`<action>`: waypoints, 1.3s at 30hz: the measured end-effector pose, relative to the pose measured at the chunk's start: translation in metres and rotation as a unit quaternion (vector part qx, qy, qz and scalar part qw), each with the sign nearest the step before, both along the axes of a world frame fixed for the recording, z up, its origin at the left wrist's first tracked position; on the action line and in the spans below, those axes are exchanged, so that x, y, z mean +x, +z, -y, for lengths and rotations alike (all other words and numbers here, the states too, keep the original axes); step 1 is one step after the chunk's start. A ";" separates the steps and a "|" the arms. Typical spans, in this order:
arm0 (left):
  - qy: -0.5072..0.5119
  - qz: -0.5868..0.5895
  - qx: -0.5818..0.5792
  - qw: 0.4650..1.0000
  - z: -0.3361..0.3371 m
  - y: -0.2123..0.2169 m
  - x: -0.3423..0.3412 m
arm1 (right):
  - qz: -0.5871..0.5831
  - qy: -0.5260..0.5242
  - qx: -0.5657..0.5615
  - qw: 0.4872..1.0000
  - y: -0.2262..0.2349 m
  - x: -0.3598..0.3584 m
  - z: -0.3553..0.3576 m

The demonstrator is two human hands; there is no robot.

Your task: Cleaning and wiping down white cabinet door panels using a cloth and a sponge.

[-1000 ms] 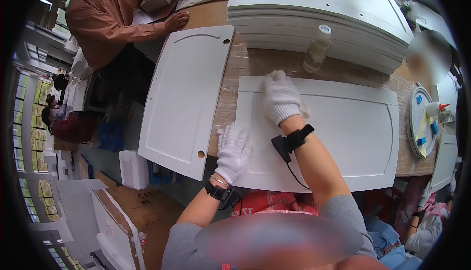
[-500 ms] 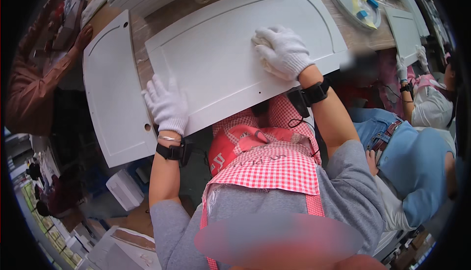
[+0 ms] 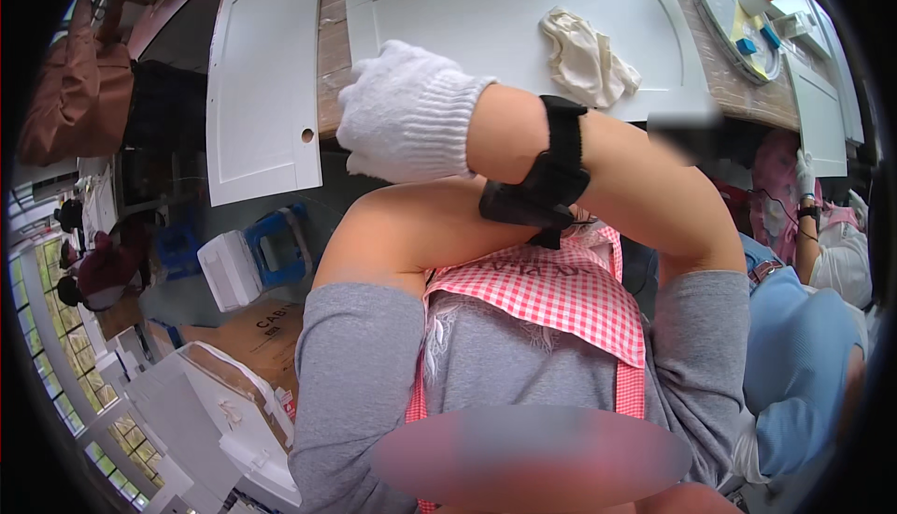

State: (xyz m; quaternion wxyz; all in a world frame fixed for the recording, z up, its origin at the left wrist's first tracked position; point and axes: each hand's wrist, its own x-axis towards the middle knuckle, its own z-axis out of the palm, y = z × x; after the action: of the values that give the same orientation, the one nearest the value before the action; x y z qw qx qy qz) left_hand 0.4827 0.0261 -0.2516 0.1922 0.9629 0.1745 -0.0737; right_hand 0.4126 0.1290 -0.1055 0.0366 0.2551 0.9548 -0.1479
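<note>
Shifted leftward since the earlier frame, off the cloth [image 3: 589, 61] and across the body — white-gloved right hand [image 3: 406, 112], now crossed over the left forearm [image 3: 411, 224]. Curled in, fist-like, fingertips tucked out of sight; cannot tell of any hold inside. Left hand hidden behind the right forearm [image 3: 645, 164], so no telling its opening or grip.

Just beyond, flat on the bench [image 3: 334, 47]: white panel [image 3: 467, 9], near left corner blocked from view by the right hand. Cloth crumpled on the panel's right half, toward the near edge. Second panel [image 3: 257, 75] off to the left, apart.

For good handling, judging by this pose: best uncross the arms before leaning over the panel, keep the wrist device [image 3: 533, 198] clear of its face, and fold the cloth into a flat pad — no loose ends, even pressure.

Farther right on the bench: round tray [image 3: 718, 11] with blue blocks [image 3: 746, 47], a yellow sheet [image 3: 740, 26] and a white, red-tipped bottle [image 3: 753, 1], contents not visible. Down on the floor at left, brown carton [image 3: 257, 341], inside out of sight.
</note>
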 end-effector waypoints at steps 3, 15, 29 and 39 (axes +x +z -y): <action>0.008 0.084 -0.008 0.996 0.008 -0.024 -0.014 | -0.056 0.014 -0.043 0.997 -0.027 -0.002 0.014; 0.052 0.222 0.112 0.967 -0.088 0.025 -0.086 | -0.363 -0.556 0.127 0.737 -0.081 0.331 0.021; 0.171 0.136 0.130 0.967 -0.121 -0.012 0.000 | 0.004 -0.667 0.221 0.712 -0.164 0.559 -0.068; 0.387 0.011 0.225 0.894 -0.106 -0.029 -0.138 | -0.010 -0.747 0.246 0.618 -0.186 0.571 -0.073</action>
State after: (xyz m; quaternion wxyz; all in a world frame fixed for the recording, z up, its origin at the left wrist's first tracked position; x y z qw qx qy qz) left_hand 0.3444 0.1326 -0.2806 -0.0146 0.8376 0.5430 0.0581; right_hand 0.9837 0.2017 -0.2912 -0.1596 0.8784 0.4360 0.1134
